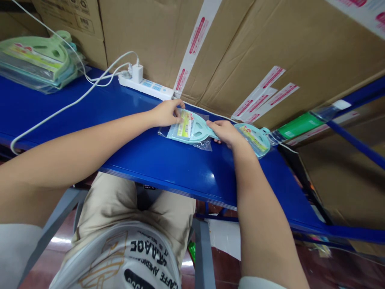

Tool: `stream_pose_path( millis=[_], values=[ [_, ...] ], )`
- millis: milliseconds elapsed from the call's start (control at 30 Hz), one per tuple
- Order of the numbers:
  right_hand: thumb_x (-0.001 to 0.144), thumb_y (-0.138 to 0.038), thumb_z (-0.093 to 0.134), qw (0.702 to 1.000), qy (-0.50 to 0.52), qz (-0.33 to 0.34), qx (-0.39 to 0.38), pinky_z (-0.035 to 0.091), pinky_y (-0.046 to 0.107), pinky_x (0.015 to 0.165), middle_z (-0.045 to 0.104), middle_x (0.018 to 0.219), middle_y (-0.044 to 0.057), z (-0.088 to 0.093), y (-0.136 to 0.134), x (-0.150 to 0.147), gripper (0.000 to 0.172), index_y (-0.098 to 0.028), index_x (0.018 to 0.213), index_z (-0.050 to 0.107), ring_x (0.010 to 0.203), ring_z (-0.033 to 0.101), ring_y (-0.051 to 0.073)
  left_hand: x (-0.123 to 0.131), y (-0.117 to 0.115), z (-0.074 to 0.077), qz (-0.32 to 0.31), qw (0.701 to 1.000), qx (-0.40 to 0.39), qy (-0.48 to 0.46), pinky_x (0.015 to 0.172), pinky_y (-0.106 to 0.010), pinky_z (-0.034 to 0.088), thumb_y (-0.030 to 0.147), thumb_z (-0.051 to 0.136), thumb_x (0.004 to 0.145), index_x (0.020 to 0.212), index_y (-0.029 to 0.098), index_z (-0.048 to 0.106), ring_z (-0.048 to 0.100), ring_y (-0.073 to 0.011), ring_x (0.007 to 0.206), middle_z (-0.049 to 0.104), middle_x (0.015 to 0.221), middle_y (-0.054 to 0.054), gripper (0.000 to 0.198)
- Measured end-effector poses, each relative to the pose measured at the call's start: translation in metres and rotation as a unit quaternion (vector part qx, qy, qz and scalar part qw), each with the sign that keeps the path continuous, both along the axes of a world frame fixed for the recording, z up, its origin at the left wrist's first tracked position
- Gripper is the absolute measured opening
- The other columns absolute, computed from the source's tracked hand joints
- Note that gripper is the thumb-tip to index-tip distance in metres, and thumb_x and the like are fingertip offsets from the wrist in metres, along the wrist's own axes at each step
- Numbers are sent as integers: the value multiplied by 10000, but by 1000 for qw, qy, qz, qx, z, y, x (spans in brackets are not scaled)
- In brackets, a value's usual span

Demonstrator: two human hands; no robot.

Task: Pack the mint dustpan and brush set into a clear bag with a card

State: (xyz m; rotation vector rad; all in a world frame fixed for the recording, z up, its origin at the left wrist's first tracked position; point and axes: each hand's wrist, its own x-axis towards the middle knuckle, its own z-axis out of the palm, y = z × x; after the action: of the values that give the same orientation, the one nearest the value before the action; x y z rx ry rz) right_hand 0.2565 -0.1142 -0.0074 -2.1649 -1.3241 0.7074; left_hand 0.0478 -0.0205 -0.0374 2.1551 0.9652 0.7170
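Note:
A pale-blue flat plastic tool with a short handle and oval cut-outs lies over the blue tabletop, within a clear plastic bag. A yellow-and-white printed card covers part of its wide end. My right hand is closed around the handle. At the wide end, my left hand has its fingers curled in a pinch on the edge of the clear bag beside the card. Just beyond my right hand lies a similar bagged blue tool, partly hidden by my wrist.
Bagged green and blue tools are stacked at the far left. A white power strip with plugged-in cables runs along the back, against cardboard boxes. A green-labelled bottle lies at the right end of the blue table.

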Motion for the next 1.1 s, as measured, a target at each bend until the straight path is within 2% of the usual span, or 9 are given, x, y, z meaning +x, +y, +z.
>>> stream_pose_path(
  millis=[167,333,467,567,667,800,967,1100],
  values=[
    [1101,-284,589,1000,3,2,7,284,191,378,454,445,-62,0,-1,0,467,-211,646,512,376,410,76,4,0,-2,32,997,-49,-40,913,-374,547,90,785,818,1190,155,644,660,-177,800,656,807,23,403],
    [1100,-284,589,1000,3,-2,20,283,186,384,439,441,-66,-1,-1,-1,470,-213,646,492,375,401,74,9,-3,-2,73,984,-119,-107,761,-338,516,46,772,815,1070,175,618,519,-115,624,609,727,43,325],
    [1100,-276,587,1000,5,-2,26,271,194,388,421,433,-71,-1,-1,-2,468,-219,647,482,373,391,79,7,-5,0,61,973,-159,-152,651,-291,451,50,766,813,1006,196,588,477,-100,609,634,748,32,301],
    [1101,-272,581,1000,7,3,28,268,196,385,421,431,-71,0,-2,-2,472,-220,642,482,368,381,79,5,-5,1,41,974,-165,-148,577,-269,392,61,744,857,1006,199,569,436,-85,581,638,758,24,268],
    [1095,-268,592,999,12,7,32,276,187,379,435,434,-67,-1,-2,-1,472,-218,637,486,365,386,76,4,-5,2,31,984,-140,-107,570,-291,417,90,743,876,1066,195,594,452,-90,567,627,742,22,263],
    [1080,-264,622,999,19,6,33,273,175,368,426,429,-70,-2,-1,1,466,-217,636,488,357,386,71,4,-5,1,14,995,-86,-44,614,-336,478,128,736,867,1194,192,625,544,-135,568,640,735,18,351],
    [1093,-271,595,999,15,6,28,273,184,373,430,435,-68,-2,0,2,457,-216,649,505,364,386,76,-1,-2,-1,1,1000,28,-11,834,-341,544,144,718,823,1262,172,638,675,-191,772,675,777,21,447],
    [1097,-278,592,1000,13,4,26,278,188,378,440,443,-66,-1,0,1,463,-218,647,500,372,396,77,-3,0,0,-38,996,78,14,944,-367,544,113,683,787,1293,161,623,709,-207,886,723,840,5,512]
  ],
)
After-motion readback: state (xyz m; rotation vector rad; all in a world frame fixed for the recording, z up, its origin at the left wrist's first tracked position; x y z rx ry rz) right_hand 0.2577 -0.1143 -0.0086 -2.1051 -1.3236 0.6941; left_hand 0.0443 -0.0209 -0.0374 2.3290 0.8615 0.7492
